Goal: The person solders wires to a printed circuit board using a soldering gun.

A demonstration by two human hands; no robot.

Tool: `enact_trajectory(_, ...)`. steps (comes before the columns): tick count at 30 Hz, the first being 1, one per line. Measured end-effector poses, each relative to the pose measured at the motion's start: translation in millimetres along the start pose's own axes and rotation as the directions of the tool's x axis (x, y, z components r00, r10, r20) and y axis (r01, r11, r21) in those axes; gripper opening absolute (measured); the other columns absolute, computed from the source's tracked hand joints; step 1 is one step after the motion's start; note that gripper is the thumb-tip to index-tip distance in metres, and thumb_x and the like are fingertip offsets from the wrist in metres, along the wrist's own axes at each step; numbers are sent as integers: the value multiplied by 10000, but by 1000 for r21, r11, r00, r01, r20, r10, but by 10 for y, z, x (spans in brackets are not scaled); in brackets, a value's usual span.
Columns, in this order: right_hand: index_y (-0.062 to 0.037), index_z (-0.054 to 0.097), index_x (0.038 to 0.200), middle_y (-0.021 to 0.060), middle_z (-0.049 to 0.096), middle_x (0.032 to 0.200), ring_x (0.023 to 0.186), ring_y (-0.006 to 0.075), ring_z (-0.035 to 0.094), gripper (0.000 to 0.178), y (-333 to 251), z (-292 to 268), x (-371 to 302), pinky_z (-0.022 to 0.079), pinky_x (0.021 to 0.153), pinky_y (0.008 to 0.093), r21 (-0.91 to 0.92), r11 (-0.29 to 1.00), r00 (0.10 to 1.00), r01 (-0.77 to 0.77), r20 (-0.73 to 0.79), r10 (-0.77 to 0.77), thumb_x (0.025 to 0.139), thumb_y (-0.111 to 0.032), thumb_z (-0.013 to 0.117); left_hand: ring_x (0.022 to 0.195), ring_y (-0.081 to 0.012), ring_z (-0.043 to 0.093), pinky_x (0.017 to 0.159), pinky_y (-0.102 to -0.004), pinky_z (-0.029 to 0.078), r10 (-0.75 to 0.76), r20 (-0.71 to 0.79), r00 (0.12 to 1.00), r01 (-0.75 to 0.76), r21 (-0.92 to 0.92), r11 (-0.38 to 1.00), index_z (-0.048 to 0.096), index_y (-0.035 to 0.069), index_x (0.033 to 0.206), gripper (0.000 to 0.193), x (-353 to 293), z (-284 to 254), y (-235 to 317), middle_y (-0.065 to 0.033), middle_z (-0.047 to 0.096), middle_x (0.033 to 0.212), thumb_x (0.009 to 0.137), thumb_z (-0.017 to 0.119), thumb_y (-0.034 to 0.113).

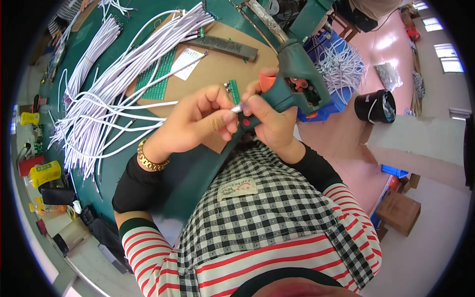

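Observation:
My left hand (200, 119), a gold bracelet at its wrist, pinches a white cable end (236, 109) between thumb and forefinger. My right hand (272, 121) meets it there, its thumb and fingers closed on the same tip. A small green circuit board (233, 90) stands just above the fingertips; whether it joins the cable I cannot tell. Beneath and beside my right hand lies a green power tool (288, 96) with an orange trigger-like part (267, 83) and an opening in its housing. Several white cables (123, 106) run towards my left hand from a large bundle on the table.
On the green table (175, 171) are a brown board (190, 89), perforated green panels (157, 81), a paper slip (188, 64), a dark metal bar (225, 47) and another cable bundle (94, 57). Right of the table stand a blue crate (316, 115) of cables and a black bucket (374, 106).

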State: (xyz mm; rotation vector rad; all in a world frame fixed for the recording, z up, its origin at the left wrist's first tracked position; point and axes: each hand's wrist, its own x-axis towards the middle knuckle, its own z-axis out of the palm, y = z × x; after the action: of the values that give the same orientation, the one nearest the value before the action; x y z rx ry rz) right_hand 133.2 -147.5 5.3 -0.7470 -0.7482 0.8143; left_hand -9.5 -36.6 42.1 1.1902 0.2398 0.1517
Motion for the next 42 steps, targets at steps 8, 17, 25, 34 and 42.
enact_trajectory(8, -18, 405, 1217, 119, 568, 785, 618, 142, 533, 355, -89, -301, -203, 491, 656, 315, -157, 987, 997, 32, -61, -42, 891, -102, 518, 527, -268, 519, 499, -353, 407, 440, 187, 878, -171, 982, -77, 497, 56, 677, 144, 165, -121, -188, -81, 508, 611, 685, 637, 23)
enact_trajectory(17, -10, 408, 1202, 100, 575, 778, 626, 116, 536, 348, -88, -547, -446, 473, 627, 270, -223, 971, 992, -90, -106, 68, 880, -71, 527, 491, -287, 519, 472, -375, 415, 505, 109, 856, -86, 994, -68, 490, 83, 651, 130, 266, -189, -415, -81, 526, 583, 704, 607, 63)
enact_trajectory(25, -15, 398, 1216, 110, 562, 784, 629, 123, 521, 370, -92, -595, -559, 466, 658, 278, -279, 947, 984, -157, -128, 125, 868, -69, 513, 551, -270, 565, 510, -349, 437, 478, 20, 878, -49, 998, 48, 539, 57, 692, 119, 248, -194, -406, -102, 551, 601, 687, 650, 16)
enact_trajectory(34, -30, 411, 1192, 92, 578, 780, 642, 110, 539, 331, -75, -652, -588, 450, 602, 244, -264, 960, 993, -95, -99, 71, 879, -29, 517, 560, -275, 564, 513, -355, 436, 467, -1, 884, -39, 996, 76, 531, 62, 711, 121, 249, -202, -426, -101, 545, 606, 702, 645, 23)
enact_trajectory(42, -32, 417, 1188, 91, 575, 776, 638, 110, 544, 332, -92, -654, -607, 450, 589, 244, -280, 953, 992, -118, -77, 100, 875, -29, 527, 569, -287, 565, 510, -363, 438, 436, 35, 899, -80, 993, 84, 522, 56, 729, 118, 274, -226, -420, -110, 559, 660, 714, 632, 15)
